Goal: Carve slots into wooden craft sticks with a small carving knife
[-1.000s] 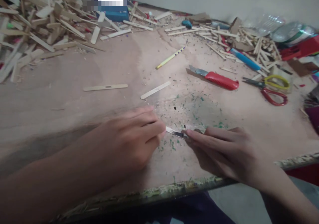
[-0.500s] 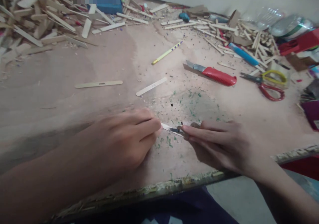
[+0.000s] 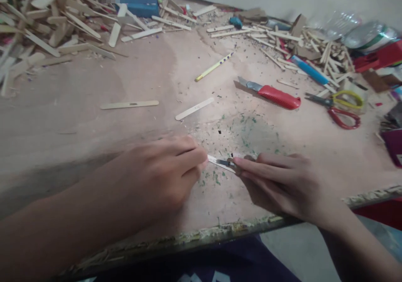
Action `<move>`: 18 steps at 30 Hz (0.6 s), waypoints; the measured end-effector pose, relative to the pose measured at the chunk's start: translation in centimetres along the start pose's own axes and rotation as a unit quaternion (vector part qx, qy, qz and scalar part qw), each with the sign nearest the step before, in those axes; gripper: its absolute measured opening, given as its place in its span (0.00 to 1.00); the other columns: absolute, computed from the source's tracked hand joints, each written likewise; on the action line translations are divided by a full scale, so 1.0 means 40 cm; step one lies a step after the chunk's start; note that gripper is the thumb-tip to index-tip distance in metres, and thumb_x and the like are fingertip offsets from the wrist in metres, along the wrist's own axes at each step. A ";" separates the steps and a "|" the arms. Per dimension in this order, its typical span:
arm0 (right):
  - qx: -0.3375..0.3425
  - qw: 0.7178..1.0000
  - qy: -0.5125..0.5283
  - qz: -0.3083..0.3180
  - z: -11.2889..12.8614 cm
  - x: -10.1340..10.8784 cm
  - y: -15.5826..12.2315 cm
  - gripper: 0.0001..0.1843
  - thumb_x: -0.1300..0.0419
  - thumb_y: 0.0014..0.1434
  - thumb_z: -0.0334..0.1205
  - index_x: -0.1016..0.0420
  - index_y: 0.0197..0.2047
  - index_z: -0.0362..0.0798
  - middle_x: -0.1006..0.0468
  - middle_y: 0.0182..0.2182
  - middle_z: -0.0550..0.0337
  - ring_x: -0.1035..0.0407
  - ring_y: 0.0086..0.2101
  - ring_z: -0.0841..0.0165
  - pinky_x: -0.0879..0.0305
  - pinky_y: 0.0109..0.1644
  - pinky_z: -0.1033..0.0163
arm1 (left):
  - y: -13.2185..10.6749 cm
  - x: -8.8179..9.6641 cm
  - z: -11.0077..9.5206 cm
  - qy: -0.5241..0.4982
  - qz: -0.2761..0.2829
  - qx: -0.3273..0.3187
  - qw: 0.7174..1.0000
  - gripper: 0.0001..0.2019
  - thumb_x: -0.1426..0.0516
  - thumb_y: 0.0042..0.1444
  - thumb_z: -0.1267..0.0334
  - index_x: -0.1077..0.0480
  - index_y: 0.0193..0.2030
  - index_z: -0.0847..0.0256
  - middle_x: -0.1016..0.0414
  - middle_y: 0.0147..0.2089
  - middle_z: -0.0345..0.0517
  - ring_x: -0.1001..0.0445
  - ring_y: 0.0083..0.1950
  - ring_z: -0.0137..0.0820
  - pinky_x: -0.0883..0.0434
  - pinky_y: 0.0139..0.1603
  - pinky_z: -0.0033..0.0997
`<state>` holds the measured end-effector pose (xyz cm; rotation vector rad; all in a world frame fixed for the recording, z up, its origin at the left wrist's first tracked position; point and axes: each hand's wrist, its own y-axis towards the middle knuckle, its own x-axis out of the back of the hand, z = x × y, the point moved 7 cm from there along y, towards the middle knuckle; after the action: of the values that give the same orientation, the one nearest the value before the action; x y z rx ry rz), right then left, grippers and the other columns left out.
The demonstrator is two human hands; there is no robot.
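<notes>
Left hand (image 3: pixel 160 177), fingers curled shut, pins a pale flat wooden stick (image 3: pixel 214 161) at six o'clock on the pinkish board (image 3: pixel 141 77), while the right hand (image 3: pixel 276 183), pinched on a small dark blade (image 3: pixel 225 163) against the stick, has scarcely shifted in the last second, so the cut appears unfinished.

Pale wood and bright handles on a pinkish-tan desk (image 3: pixel 94 123).
Green flecks across the near middle, beside a pale stick (image 3: pixel 212 160) and grey blade (image 3: pixel 226 163); red-handled cutter (image 3: pixel 279 97); scissors (image 3: pixel 344 108) with one yellow and one red loop; yellow pencil (image 3: pixel 214 66) dotted purple; blue-handled tool (image 3: pixel 309 70) far right; blue box (image 3: pixel 138 9) far left.
</notes>
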<state>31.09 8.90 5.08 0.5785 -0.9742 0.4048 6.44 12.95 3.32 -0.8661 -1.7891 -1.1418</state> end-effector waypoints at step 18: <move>-0.033 0.999 0.018 0.033 0.020 0.015 -0.029 0.15 0.44 0.98 0.36 0.17 0.75 0.48 0.19 0.36 0.67 0.27 0.28 0.74 0.37 0.30 0.63 | 0.020 0.038 0.014 -0.035 -0.018 0.024 0.999 0.15 0.44 0.92 0.71 0.17 0.54 0.53 0.07 0.50 0.37 0.14 0.47 0.37 0.22 0.61 0.48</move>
<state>31.55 7.54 5.61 0.4782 -0.9715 0.4384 6.35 13.92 4.86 -0.8580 -1.8890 -1.0983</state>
